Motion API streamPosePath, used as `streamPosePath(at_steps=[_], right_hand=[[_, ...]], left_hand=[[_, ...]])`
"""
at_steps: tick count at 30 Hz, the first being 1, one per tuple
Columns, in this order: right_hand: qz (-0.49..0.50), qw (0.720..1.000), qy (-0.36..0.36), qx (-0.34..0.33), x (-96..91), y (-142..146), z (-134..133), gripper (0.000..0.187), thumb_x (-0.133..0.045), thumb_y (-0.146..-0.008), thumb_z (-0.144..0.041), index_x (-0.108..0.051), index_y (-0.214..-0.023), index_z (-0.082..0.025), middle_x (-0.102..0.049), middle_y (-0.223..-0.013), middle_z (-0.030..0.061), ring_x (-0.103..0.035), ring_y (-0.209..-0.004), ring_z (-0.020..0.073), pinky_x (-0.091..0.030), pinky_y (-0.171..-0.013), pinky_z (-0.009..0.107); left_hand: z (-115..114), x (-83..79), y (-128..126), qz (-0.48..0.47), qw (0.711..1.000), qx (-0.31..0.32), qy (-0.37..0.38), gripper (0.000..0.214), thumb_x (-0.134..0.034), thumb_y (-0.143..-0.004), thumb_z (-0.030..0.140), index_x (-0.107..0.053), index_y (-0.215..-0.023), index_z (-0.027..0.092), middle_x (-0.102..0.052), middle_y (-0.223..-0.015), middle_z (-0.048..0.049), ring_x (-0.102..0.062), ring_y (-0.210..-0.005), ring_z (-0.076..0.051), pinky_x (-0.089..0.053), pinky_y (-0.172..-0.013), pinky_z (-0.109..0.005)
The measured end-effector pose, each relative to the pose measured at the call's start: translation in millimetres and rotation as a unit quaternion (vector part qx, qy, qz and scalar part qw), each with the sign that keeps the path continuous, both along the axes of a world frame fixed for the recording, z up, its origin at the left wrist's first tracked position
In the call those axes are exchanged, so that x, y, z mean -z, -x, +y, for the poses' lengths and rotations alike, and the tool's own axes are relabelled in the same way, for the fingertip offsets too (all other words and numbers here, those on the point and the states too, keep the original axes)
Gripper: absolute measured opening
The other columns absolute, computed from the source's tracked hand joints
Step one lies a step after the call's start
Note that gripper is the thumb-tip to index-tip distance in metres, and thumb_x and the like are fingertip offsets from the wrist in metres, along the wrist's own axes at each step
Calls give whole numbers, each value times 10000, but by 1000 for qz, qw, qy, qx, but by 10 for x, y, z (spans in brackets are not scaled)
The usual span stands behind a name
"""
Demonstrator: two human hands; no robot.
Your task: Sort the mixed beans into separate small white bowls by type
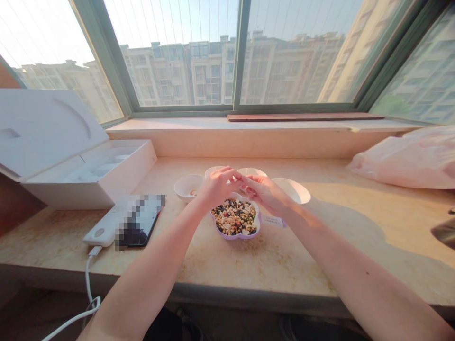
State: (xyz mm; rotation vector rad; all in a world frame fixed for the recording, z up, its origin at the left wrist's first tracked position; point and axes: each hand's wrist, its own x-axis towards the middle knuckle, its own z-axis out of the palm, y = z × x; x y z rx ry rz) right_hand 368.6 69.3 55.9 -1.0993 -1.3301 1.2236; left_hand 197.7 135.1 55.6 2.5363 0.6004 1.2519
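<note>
My left hand (221, 183) and my right hand (265, 190) meet at their fingertips above the far side of a purple scalloped bowl (237, 236). The left fingers are pinched together against the curled right fingers; whatever lies between them is too small to make out. Mixed beans and peanuts (235, 217) fill the purple bowl. Behind my hands stand several white bowls. The left white bowl (185, 186) has a few small bits inside, and the right white bowl (296, 190) is partly covered by my right wrist. Two more, a back-left bowl (212, 171) and a back-right bowl (254, 171), are mostly hidden.
An open white box (124, 177) sits at the left on the stone counter (284, 270). Nearer me lie a white power bank (101, 232) with a cable (88, 279) and a phone (151, 227). A plastic bag (408, 158) rests at the right, below the window.
</note>
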Motion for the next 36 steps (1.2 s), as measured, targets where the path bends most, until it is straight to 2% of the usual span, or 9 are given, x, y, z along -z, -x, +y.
streamPosePath(at_steps=[3, 6, 8, 10, 12, 16, 22, 28, 36], right_hand=[[-35, 999, -5, 22, 0, 0, 1, 524, -614, -839, -681, -658, -893, -162, -550, -733, 0, -362, -587, 107, -272, -525, 276], [-179, 980, -58, 70, -9, 2, -19, 481, -519, -921, -618, -689, -906, -169, -614, -761, 39, -467, -623, 144, -358, -579, 295], [-342, 930, -111, 77, -9, 14, -48, 360, -533, -944, -483, -733, -920, -185, -639, -778, 56, -542, -698, 181, -408, -659, 316], [-482, 863, -141, 51, 0, 35, -82, 260, -540, -938, -336, -774, -956, -222, -662, -856, 71, -590, -778, 206, -429, -725, 327], [-563, 813, -144, 25, 14, 59, -114, 298, -507, -933, -249, -789, -1029, -270, -665, -957, 82, -612, -821, 214, -435, -740, 327], [-624, 771, -130, 21, 36, 73, -137, 362, -499, -912, -208, -775, -1128, -297, -627, -1070, 101, -610, -813, 218, -429, -702, 329], [-625, 769, -132, -8, 61, 23, -101, 271, -538, -933, -287, -794, -1022, -286, -579, -1023, 91, -595, -817, 216, -427, -710, 336], [-618, 775, -127, -22, 64, -11, -87, 215, -589, -927, -322, -791, -902, -255, -563, -967, 75, -587, -798, 200, -419, -680, 323], [-563, 817, -125, -5, 25, 10, -85, 217, -618, -915, -333, -801, -829, -254, -664, -973, 82, -606, -827, 221, -443, -719, 352]], left_hand=[[-5, -15, -2, 23, 999, -21, 10, 110, -636, -944, 227, -734, -904, 200, -718, -930, -23, -647, -812, -121, -516, -806, -260], [18, -36, 32, 74, 994, -76, 15, 177, -564, -982, 232, -732, -941, 193, -724, -1021, -46, -655, -870, -138, -506, -837, -270], [43, -49, 71, 124, 985, -117, 12, 214, -523, -986, 205, -736, -961, 191, -724, -1053, -57, -658, -912, -161, -495, -856, -287], [72, -57, 113, 175, 973, -153, 7, 237, -504, -973, 181, -740, -943, 186, -724, -1042, -66, -657, -929, -186, -484, -851, -303], [101, -57, 146, 210, 961, -180, 0, 254, -492, -966, 181, -741, -914, 179, -725, -1021, -75, -655, -923, -204, -473, -835, -316], [156, -43, 168, 245, 946, -211, -12, 319, -437, -984, 200, -738, -883, 168, -724, -1005, -95, -654, -911, -225, -454, -826, -342], [180, -32, 108, 308, 923, -232, 3, 296, -457, -954, 174, -747, -898, 154, -722, -1015, -126, -657, -970, -247, -439, -863, -363], [171, -42, 86, 328, 918, -224, 7, 250, -510, -934, 199, -753, -930, 142, -720, -986, -145, -655, -1002, -268, -440, -886, -373], [178, -41, 98, 331, 917, -220, 4, 309, -454, -953, 184, -757, -897, 158, -724, -992, -141, -658, -992, -269, -450, -882, -383]])
